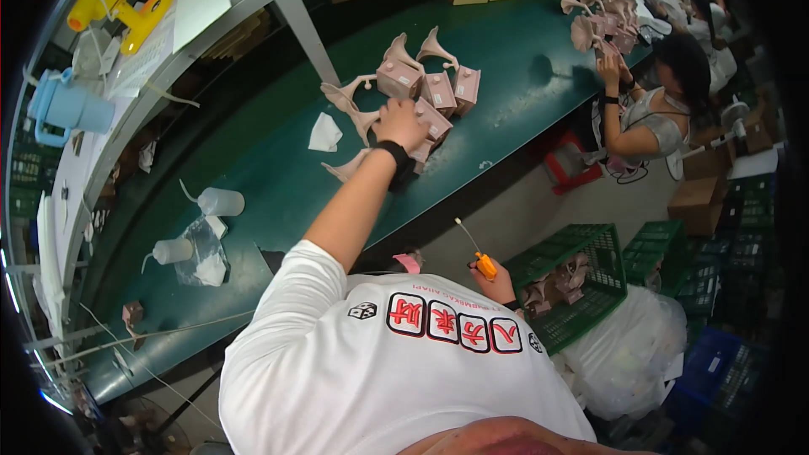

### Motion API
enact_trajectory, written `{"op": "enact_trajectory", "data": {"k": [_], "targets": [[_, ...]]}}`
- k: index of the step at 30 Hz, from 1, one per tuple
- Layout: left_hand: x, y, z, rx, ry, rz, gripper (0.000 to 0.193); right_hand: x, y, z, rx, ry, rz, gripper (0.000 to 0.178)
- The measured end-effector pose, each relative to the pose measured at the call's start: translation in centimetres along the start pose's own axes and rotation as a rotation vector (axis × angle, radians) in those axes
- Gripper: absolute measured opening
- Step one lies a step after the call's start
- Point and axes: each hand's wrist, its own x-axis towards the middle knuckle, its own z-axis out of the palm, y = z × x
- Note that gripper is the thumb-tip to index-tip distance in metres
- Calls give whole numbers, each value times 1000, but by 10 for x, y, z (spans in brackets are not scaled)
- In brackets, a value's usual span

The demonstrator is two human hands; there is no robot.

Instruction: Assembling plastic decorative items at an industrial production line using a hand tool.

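Observation:
On the green table stands a cluster of pale pink toy-like gramophones [399,77] with flared horns and square boxes. My left hand [399,125] reaches in among them, fingers curled over one pink gramophone [433,120] at the near side of the group. The palm side of that hand is hidden. Beside it lies a folded white cloth or paper [324,133]. Low by my right side, my right hand [495,281] is closed round the orange handle of a tool [485,264] with a thin shaft and a small pale tip.
Two squeeze bottles [221,202] with bent spouts lie at the left of the green table [286,168]. A green crate [581,265] holding pink pieces stands right, beside a clear plastic bag [628,354]. Across the table edge, another person [653,114] handles more pink gramophones [602,17].

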Motion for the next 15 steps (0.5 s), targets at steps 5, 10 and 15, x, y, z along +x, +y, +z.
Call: {"op": "enact_trajectory", "data": {"k": [5,10,15], "targets": [[97,-32,-22,107,-38,148,48,-6,-10,4,36,24,54,19],[179,-94,-9,373,64,413,37,-9,-18,8,-134,43,64,18],[171,-73,-25,733,189,590,42,-28,-34,-3,99,242,75,15]]}}
